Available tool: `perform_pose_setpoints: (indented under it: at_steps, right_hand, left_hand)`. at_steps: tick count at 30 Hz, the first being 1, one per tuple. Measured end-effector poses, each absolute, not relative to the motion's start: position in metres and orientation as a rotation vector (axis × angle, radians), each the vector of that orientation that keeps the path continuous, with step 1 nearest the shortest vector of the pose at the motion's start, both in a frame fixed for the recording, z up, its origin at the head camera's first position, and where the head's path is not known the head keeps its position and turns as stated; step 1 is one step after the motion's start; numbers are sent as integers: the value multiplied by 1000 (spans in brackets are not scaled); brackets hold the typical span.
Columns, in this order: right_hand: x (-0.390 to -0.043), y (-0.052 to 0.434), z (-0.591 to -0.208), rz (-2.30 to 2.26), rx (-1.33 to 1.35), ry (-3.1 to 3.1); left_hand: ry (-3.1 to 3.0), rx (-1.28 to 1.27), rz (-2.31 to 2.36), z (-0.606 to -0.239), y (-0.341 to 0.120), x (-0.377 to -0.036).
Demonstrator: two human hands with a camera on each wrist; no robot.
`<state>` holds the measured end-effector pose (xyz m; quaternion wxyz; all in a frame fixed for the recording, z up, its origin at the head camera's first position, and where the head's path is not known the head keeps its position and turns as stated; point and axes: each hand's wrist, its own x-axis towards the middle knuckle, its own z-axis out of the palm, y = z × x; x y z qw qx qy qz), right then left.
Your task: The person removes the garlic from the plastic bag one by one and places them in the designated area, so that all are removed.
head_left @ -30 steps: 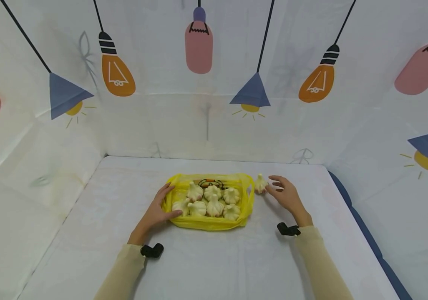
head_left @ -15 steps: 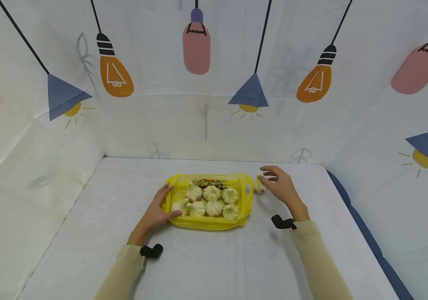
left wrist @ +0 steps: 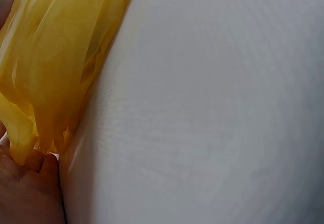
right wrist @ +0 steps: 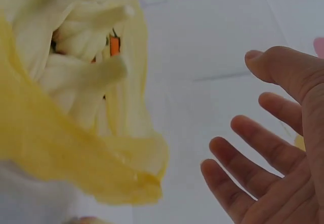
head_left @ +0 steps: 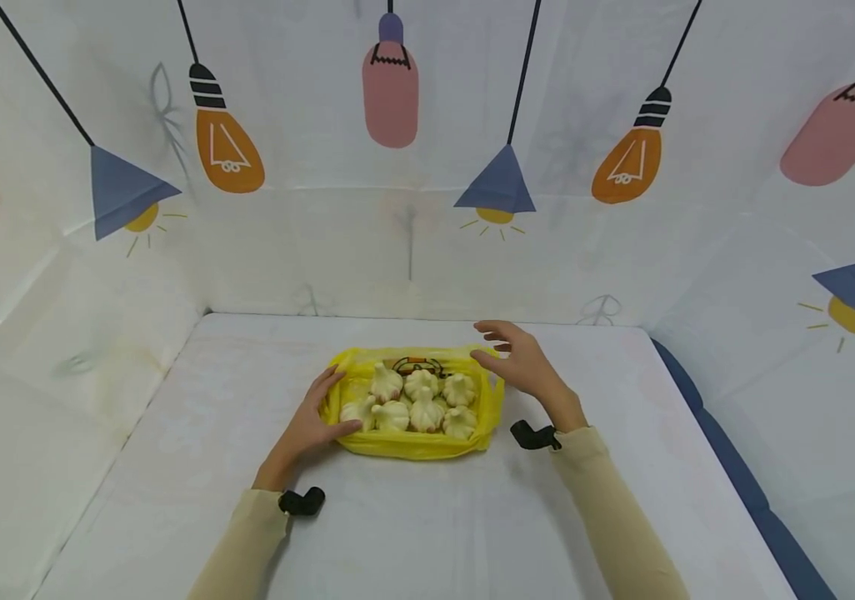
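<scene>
A yellow plastic bag (head_left: 427,448), spread open like a tray, lies on the white table with several white garlic bulbs (head_left: 426,411) in it. My left hand (head_left: 312,425) holds the bag's left end, thumb over the near rim and fingers along the side. In the left wrist view, fingertips (left wrist: 35,159) touch the yellow film. Over the bag's far right corner hovers my right hand (head_left: 521,360), fingers spread and relaxed, holding nothing. The right wrist view shows it apart from the bag (right wrist: 126,168). The single bulb right of the bag is hidden in the head view.
The white table (head_left: 412,525) carries the bag near its middle. Behind it hangs a white cloth wall (head_left: 307,250) printed with lamps and bulbs. A blue edge (head_left: 727,467) runs along the right side. Each wrist wears a black camera (head_left: 302,502).
My right hand has moved left from beside the lone garlic bulb to over the bag's far right corner, now covering that bulb from view. My left hand has stayed in place.
</scene>
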<state>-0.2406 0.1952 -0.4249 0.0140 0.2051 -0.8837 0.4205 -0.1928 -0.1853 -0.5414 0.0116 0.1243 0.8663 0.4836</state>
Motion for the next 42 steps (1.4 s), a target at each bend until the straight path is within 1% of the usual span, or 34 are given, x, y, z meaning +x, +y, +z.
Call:
perform_pose_setpoints:
  at_steps: [11, 19, 29, 33, 42]
  right_hand:
    - [-251, 151, -431, 1265, 825, -2877]
    - [-256, 126, -438, 1195, 933, -2981]
    - [-258, 110, -440, 1209, 988, -3006]
    - [-260, 104, -443, 1157, 1024, -3019]
    - [-267, 93, -454, 1237, 1086, -3068]
  left_hand:
    - [2713, 395, 1488, -537, -185, -193]
    - [2795, 475, 1424, -537, -183, -195]
    - [2834, 615, 1297, -517, -182, -203]
    - [2806, 620, 1264, -517, -186, -206]
    - [2741, 602, 1290, -521, -184, -204]
